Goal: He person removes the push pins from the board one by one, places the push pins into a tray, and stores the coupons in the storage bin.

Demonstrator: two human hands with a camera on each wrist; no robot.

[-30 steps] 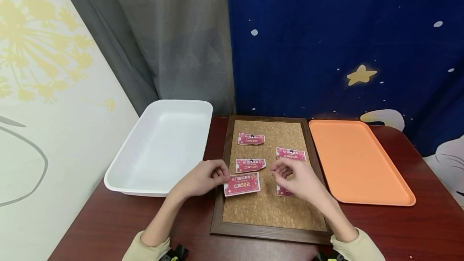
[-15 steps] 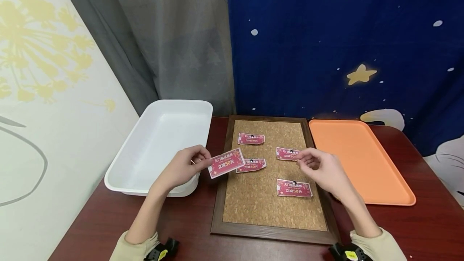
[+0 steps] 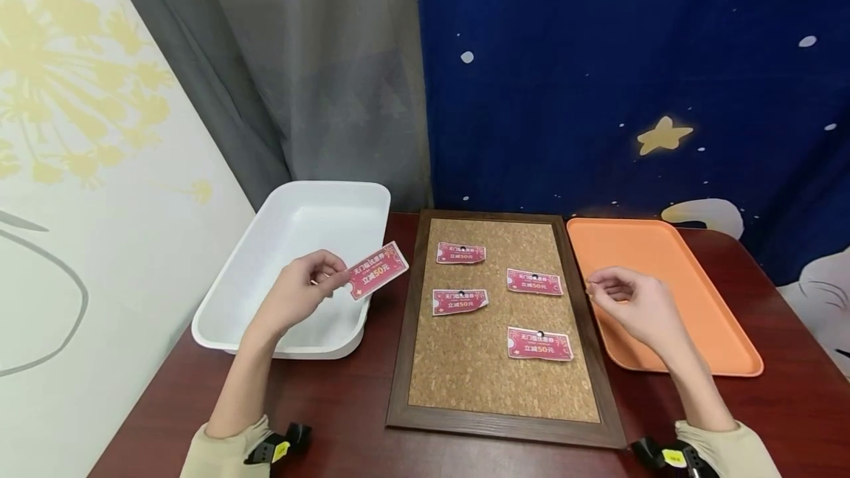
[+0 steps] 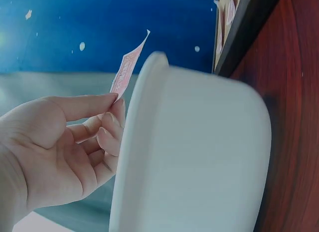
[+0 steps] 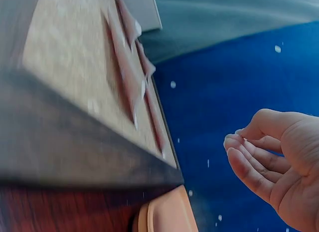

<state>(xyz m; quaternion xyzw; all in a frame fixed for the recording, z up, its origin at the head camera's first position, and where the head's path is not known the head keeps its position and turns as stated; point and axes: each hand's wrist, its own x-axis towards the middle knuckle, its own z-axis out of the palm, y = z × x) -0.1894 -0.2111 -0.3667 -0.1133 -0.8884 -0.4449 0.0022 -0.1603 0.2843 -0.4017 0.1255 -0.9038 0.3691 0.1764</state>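
Note:
My left hand (image 3: 292, 293) pinches a pink paper coupon (image 3: 377, 271) by its lower left corner, above the near right rim of the white tub (image 3: 339, 349). In the left wrist view the coupon (image 4: 127, 70) stands up slightly bent from thumb and forefinger. My right hand (image 3: 634, 305) is over the left edge of the orange tray (image 3: 697, 316), thumb and fingertips pinched together. What they hold looks like a tiny pushpin, mostly hidden by the fingers. Several coupons, such as the lowest one (image 3: 539, 345), are fixed with dark pushpins to the framed cork board (image 3: 491, 389).
The cork board lies between tub and tray on a dark red wooden table (image 3: 345, 426). Behind it hang a grey curtain (image 3: 345, 94) and a blue starry curtain (image 3: 551, 109). A white wall (image 3: 80, 242) stands at the left.
My left hand has carried the coupon off the board, left to the tub's rim, tilting it. The right hand has moved right from the board to the tray's edge, still pinched.

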